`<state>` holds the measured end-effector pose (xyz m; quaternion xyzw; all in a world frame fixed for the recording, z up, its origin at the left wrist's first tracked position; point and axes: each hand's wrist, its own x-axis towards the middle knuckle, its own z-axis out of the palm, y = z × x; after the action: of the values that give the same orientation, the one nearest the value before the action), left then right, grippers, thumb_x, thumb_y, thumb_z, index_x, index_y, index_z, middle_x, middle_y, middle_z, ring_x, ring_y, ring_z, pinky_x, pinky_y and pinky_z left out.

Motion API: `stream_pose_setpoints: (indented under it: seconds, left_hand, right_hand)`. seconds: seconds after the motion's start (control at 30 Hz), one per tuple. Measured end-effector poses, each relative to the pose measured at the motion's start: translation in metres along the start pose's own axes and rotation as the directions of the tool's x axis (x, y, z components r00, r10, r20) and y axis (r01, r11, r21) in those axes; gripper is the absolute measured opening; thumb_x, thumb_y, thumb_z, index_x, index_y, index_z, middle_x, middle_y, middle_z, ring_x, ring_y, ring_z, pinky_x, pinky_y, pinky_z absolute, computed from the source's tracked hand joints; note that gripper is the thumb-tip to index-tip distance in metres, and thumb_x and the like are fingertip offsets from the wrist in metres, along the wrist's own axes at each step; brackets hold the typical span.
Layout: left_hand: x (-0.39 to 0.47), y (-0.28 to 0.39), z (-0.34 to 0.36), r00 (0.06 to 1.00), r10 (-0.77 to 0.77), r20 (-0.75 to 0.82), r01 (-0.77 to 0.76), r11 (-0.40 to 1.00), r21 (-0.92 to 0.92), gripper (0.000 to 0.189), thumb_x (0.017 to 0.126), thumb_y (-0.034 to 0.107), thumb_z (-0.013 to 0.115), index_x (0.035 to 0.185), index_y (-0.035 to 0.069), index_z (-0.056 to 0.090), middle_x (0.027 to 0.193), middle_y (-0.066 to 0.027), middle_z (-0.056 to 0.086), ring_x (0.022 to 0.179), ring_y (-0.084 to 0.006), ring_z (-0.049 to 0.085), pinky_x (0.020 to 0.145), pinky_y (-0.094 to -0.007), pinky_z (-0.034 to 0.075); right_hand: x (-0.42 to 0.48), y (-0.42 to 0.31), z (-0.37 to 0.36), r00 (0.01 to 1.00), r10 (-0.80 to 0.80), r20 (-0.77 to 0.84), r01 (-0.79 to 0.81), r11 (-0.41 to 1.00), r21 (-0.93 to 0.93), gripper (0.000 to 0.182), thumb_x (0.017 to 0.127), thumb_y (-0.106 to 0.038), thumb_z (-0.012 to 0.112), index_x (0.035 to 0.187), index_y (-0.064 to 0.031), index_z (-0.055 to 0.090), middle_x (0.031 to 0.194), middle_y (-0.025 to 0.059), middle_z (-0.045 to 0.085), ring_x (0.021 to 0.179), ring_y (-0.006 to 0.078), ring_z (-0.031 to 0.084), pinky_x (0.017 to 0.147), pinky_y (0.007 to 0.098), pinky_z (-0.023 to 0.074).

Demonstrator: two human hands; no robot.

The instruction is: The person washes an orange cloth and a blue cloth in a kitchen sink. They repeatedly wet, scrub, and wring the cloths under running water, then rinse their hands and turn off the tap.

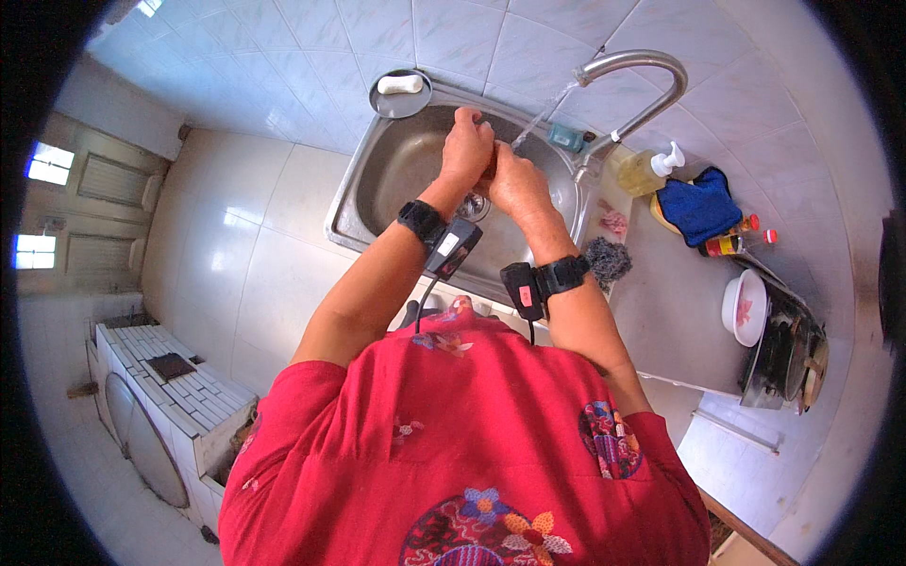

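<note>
My left hand point(467, 150) and my right hand point(522, 182) are pressed together above a stainless steel sink point(396, 166), with the fingers curled. A dark reddish patch shows between the palms; whether it is a held thing or shadow I cannot tell. From the curved metal faucet point(662, 62), a stream of water point(536, 122) runs down just beyond my right hand's fingers. Below the hands, the drain strainer point(473, 208) is partly covered by them. Each wrist wears a black strap with a small cabled box.
A bar of white soap point(400, 85) lies in a round grey dish point(402, 108) on the sink's back-left corner. To the right are a pump bottle point(640, 173), a blue cloth point(701, 205), a grey scrubber point(607, 262), red-capped bottles point(729, 244) and a white bowl point(732, 304).
</note>
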<state>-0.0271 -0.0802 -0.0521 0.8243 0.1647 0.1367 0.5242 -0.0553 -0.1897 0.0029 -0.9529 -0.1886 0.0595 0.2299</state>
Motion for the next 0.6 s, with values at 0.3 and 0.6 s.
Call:
stream_pose_setpoints:
  seconds: [0.3, 0.6]
  left_hand:
    - [0.003, 0.034, -0.069, 0.747, 0.358, 0.560, 0.331, 0.531, -0.780, 0.060, 0.085, 0.027, 0.061, 0.135, 0.004, 0.036, 0.125, -0.0204, 0.051, 0.117, -0.0308, 0.049, 0.098, -0.0402, 0.042]
    - [-0.009, 0.036, -0.061, 0.880, 0.191, 0.435, 0.161, 0.741, -0.652, 0.017, 0.086, 0.008, 0.052, 0.095, 0.003, 0.065, 0.081, -0.0029, 0.062, 0.065, -0.0074, 0.053, 0.054, -0.0204, 0.043]
  right_hand:
    - [-0.005, 0.018, -0.005, 0.774, -0.435, 0.460, -0.622, -0.389, 0.679, 0.038, 0.083, -0.029, 0.062, 0.109, -0.0044, 0.048, 0.085, 0.0166, 0.058, 0.052, 0.0112, 0.051, 0.034, 0.0141, 0.0350]
    - [-0.004, 0.014, -0.007, 0.788, -0.230, 0.572, -0.554, 0.144, 0.820, 0.033, 0.082, -0.030, 0.065, 0.097, -0.0038, 0.055, 0.075, 0.0082, 0.057, 0.048, 0.0064, 0.050, 0.033, 0.0134, 0.0308]
